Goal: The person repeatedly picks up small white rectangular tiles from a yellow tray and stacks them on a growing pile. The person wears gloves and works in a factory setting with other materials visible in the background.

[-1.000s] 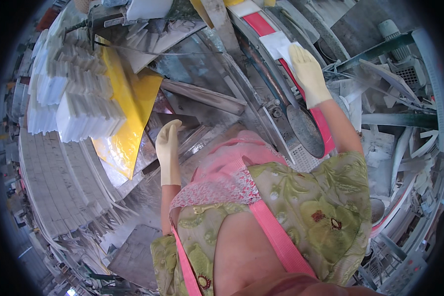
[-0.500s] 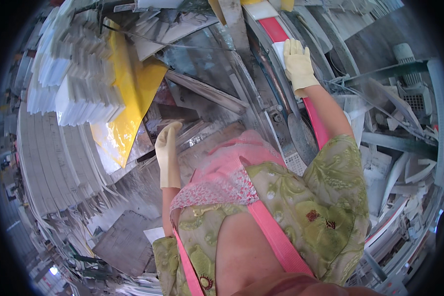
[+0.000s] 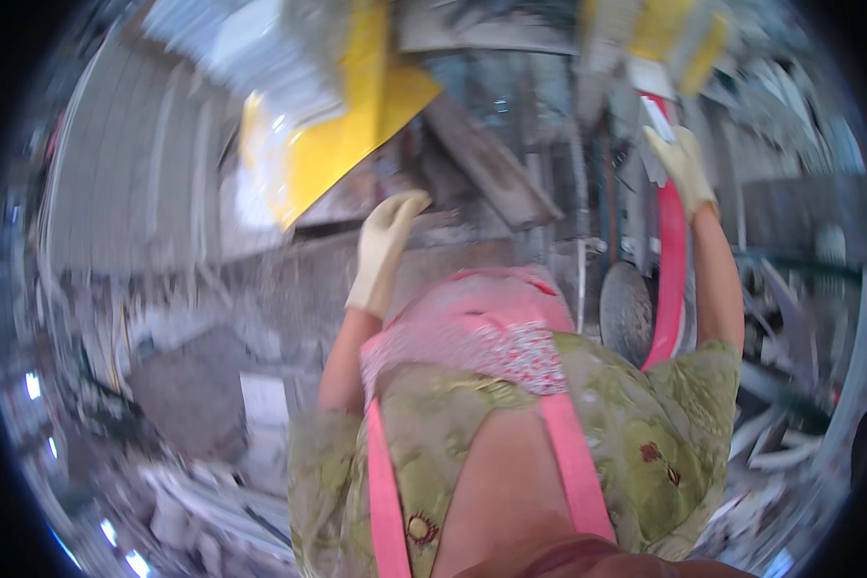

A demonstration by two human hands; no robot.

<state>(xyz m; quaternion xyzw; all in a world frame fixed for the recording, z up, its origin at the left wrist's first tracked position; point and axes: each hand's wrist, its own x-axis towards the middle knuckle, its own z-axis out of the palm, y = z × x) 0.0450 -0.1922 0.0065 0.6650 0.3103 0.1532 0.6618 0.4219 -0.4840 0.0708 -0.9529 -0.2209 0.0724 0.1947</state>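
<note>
My right hand (image 3: 682,166), in a cream rubber glove, is closed on a narrow white slab (image 3: 659,119) above the pink-red belt (image 3: 670,260). The slab slants over the belt; motion blur softens its outline. My left hand (image 3: 388,236), in a matching glove, hangs in front of me with its fingers curled together and nothing visible in them. It is nearest to a dusty wooden board and a yellow sheet (image 3: 342,144).
Blurred stacks of white slabs (image 3: 250,58) stand at the far left, beside the yellow sheet. A dusty plank (image 3: 491,164) lies slanted ahead. A grey round-ended machine part (image 3: 626,310) sits left of the belt. Yellow machine parts (image 3: 660,29) stand over the belt's far end.
My right hand has gone from lying flat on the white slab to gripping it, tilted. The view has turned, and my left hand stays raised in front of me.
</note>
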